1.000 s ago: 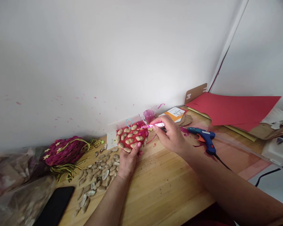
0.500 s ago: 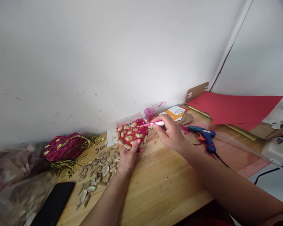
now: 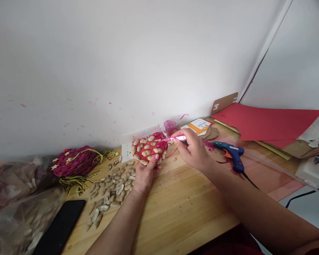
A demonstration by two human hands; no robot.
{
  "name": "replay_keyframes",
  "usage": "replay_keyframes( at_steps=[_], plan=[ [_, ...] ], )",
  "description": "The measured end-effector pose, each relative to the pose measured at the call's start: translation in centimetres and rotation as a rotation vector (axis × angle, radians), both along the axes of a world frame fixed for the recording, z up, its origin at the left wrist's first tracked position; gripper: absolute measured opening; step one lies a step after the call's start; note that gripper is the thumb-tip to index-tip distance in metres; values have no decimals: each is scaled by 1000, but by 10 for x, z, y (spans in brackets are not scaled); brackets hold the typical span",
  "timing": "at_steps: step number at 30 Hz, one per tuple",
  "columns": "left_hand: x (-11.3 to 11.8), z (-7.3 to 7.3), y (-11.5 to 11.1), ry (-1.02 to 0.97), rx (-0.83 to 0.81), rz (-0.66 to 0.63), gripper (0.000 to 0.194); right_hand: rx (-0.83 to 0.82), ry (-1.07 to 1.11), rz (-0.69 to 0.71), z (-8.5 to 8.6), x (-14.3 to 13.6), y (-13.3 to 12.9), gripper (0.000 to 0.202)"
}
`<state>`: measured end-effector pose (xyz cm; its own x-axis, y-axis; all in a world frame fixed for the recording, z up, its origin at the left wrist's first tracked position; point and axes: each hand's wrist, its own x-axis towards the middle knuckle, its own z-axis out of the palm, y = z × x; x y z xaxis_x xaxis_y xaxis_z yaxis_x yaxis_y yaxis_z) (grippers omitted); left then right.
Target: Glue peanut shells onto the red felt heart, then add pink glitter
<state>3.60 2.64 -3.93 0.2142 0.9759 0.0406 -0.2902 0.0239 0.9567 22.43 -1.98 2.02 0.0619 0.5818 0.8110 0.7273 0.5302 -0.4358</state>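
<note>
My left hand [image 3: 146,173] grips the lower edge of a red piece [image 3: 143,148] covered with peanut shells, its thumb on the front face. Several shells at the piece's upper right are coated in wet-looking magenta paint. A light blue loop [image 3: 146,134] sticks up from its top edge. My right hand [image 3: 191,147] pinches a white-handled paintbrush [image 3: 178,138]. The brush's pink tip meets the painted shells at the upper right. Just behind the brush stands a small clear cup [image 3: 170,126] stained with pink paint.
Loose peanut shells [image 3: 114,187] lie left of my left hand, beside a black phone [image 3: 61,226] and plastic bags [image 3: 18,219]. Magenta-painted pieces with yellow strings [image 3: 74,161] sit farther back. At right are a blue glue gun [image 3: 232,154] with a cord and red paper [image 3: 271,122].
The view has shifted slightly. The brush stays at the painted upper right of the red piece, with both hands keeping their grips.
</note>
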Motion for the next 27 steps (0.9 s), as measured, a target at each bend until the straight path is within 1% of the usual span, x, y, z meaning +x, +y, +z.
replay_keyframes(
  at_steps=[3,6,12,17,22,27],
  plan=[
    [0,0,0,-2,-12,-5,50,-20,30,-2,0,0,0,5],
    [0,-1,0,-16,-6,-14,48,-48,14,-2,-1,0,0,4],
    [1,2,-1,19,-13,-10,46,-35,46,24,-2,-1,1,6],
    [2,4,-2,27,-16,2,46,-19,6,-22,-2,0,2,4],
    [1,2,-2,24,-28,-15,46,-36,34,1,-1,-1,1,5],
    [0,2,-2,28,-31,-15,46,-26,-7,-28,-3,0,3,5]
  ],
)
